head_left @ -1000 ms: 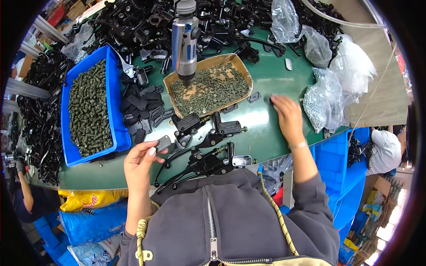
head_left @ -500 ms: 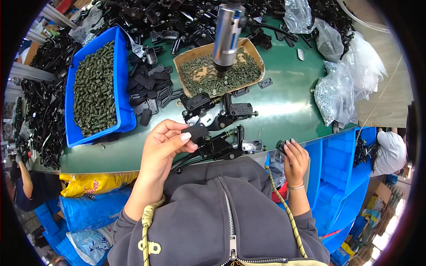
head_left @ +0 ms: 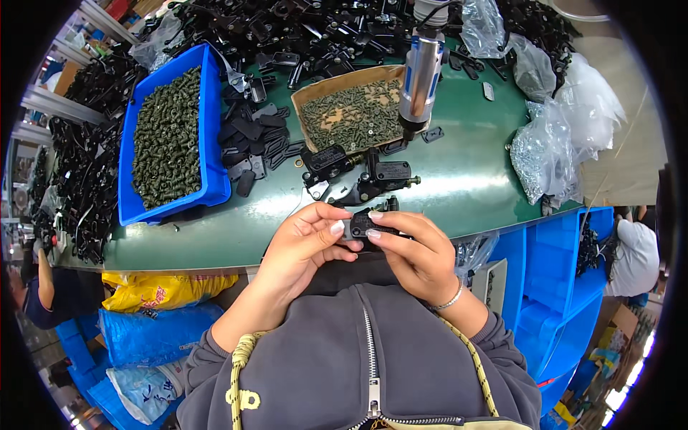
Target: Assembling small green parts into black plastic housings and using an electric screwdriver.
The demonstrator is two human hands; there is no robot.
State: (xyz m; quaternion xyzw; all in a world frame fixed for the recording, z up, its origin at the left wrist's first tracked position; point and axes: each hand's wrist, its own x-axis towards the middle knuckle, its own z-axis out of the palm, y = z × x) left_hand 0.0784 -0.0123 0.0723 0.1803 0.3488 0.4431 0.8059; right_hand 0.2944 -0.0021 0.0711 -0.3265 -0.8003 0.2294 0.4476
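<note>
Operated from afar, the black cover (head_left: 364, 225) lies long axis left to right between my left hand (head_left: 304, 240), pinching one end, and my right hand (head_left: 423, 254), gripping the other, at the surface's (head_left: 222, 247) near edge, neither hand closer.

Forearms (head_left: 247, 308) angled inward, the left hand (head_left: 301, 240) and right hand (head_left: 423, 258) nearly meet, fingers (head_left: 410, 223) bent in pinches.
</note>
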